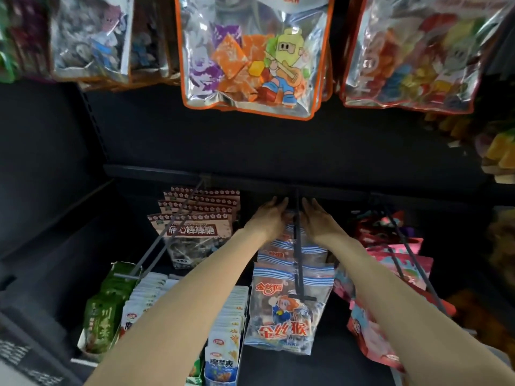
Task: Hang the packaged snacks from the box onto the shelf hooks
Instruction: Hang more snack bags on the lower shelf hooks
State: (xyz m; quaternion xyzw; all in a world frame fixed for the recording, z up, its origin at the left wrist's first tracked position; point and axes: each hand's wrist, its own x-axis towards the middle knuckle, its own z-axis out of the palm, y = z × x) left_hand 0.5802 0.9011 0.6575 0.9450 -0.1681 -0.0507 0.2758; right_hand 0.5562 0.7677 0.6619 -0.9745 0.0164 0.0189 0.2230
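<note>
While both arms reach deep under the dark shelf rail, the scene reads as follows:

Left hand [269,215]: fingers stretched forward and close together, palm turned toward the hook, lying against the left side of the rearmost blue-striped packs; whether it grips one I cannot tell.

Right hand [317,218]: mirrors the left on the other side of the hook, fingers extended toward the rail, touching the back packs (grip hidden, so I cannot tell if it holds anything).

Centre hook [298,246]: a dark double-wire prong running from the rail [250,181] toward the camera, passing between the two hands.

Blue-striped snack packs [289,307]: a row hung along the centre hook, the front one showing a cartoon monkey figure and red lettering, tilted slightly; the rear ones sit between the hands.

Brown lollipop packs [195,227]: several hung on the left hook [167,232], just left of the left forearm.

Pink packs [395,263]: hung on the hook to the right, beside the right forearm.

Green packs [103,310] and white packs [225,330]: rows below the left arm, standing close together.

Clear orange-trimmed bag [256,54]: hangs above, on the upper level, with a cartoon figure printed on it; similar clear bags hang on both sides.
</note>
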